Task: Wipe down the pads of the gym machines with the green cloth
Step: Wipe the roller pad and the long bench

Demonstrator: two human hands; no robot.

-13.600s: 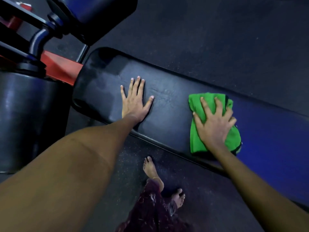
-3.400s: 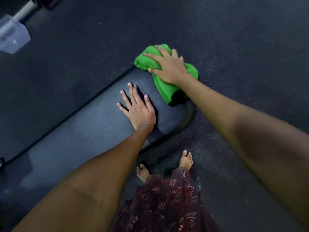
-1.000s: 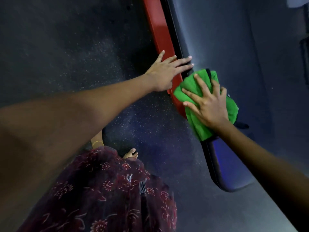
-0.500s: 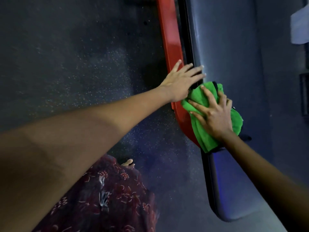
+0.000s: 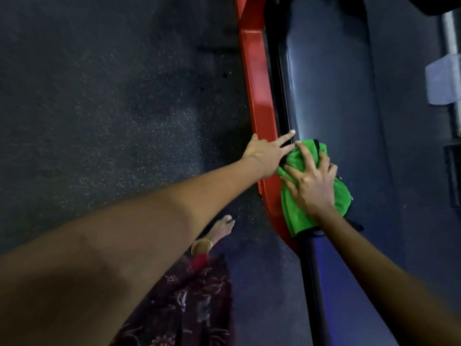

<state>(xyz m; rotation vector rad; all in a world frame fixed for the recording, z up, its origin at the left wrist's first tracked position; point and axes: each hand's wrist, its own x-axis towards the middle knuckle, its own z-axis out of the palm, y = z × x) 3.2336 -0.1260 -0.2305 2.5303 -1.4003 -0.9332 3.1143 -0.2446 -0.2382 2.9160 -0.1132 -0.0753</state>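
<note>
The right hand (image 5: pixel 313 188) presses the green cloth (image 5: pixel 294 211) on the dark pad (image 5: pixel 331 101), fingers bent, grip clenched on it. The left hand (image 5: pixel 265 152) lies flat, its grip released, on the red frame (image 5: pixel 259 96).

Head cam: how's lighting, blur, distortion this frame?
Head view: dim overall, a pale sheen on the pad above the green cloth; right hand and left hand fairly sharp; near forearms soft and stretched by the wide angle.
</note>
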